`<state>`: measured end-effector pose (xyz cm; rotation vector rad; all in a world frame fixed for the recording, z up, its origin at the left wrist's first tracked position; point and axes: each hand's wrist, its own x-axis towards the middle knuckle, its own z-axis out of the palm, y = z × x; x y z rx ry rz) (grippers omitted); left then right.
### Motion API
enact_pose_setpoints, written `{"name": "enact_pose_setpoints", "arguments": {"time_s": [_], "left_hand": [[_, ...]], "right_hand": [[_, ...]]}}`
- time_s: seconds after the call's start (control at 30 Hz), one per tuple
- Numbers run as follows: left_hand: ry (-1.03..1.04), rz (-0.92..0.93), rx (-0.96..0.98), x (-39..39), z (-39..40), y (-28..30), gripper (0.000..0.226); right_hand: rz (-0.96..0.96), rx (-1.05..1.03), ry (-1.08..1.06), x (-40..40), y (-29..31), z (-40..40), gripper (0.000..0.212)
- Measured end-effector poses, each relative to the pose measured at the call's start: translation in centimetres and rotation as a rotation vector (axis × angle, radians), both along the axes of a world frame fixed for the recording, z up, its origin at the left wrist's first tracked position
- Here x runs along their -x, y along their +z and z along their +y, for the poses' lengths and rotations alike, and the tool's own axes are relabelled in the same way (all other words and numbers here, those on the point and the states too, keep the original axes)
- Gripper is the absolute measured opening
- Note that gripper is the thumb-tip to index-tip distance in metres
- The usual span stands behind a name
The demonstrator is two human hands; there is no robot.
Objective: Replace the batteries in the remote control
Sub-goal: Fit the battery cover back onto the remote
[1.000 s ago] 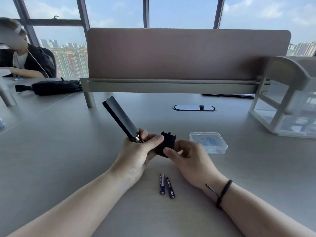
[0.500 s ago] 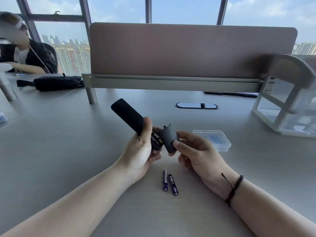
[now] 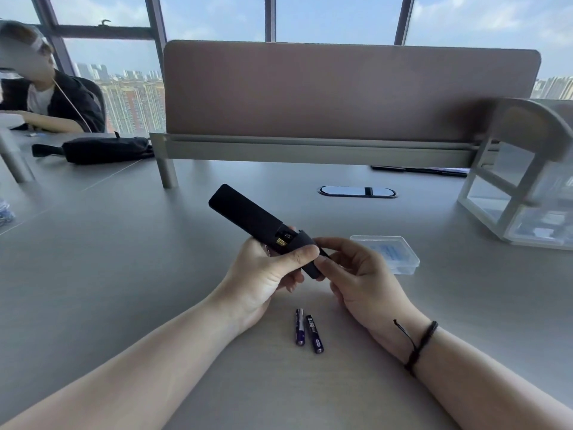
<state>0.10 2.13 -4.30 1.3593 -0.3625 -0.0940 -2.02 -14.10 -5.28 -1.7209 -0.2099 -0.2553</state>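
because the black remote control is tilted up above the desk in the left hand, whose grip is clenched round its lower end, the open bay with a gold-ended cell faces the battery cover. the right hand pinches that cover, likely to slide it shut. two purple batteries lie just below on the desk, probably set aside, with a clear plastic case to the right.

At frame centre both hands hold the remote control above the table. Two batteries lie below it, side by side. A lidded box sits right of centre.
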Motion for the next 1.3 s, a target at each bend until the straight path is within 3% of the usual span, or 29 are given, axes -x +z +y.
{"name": "enact_pose_setpoints", "arguments": {"time_s": [0.2,0.73,1.0,1.13,1.3], "left_hand": [[-0.023,0.009,-0.004,-0.03,-0.07,-0.23,0.008],[-0.007,0.076,0.036,-0.05,-0.22,-0.19,0.03],[0.012,0.078,0.03,-0.01,-0.09,-0.12,0.034],[0.016,0.036,-0.009,-0.01,-0.09,-0.27,0.025],[0.034,0.046,-0.012,0.06,-0.15,-0.21,0.036]], "right_hand": [[-0.009,0.007,-0.058,-0.25,-0.3,-0.21,0.013],[0.036,-0.102,-0.024,-0.17,-0.28,-0.11,0.007],[-0.004,-0.062,-0.017,0.18,-0.06,0.0,0.009],[-0.019,-0.022,-0.024,0.41,0.17,0.04,0.009],[-0.011,0.046,-0.022,0.45,0.14,0.24,0.009]]}}
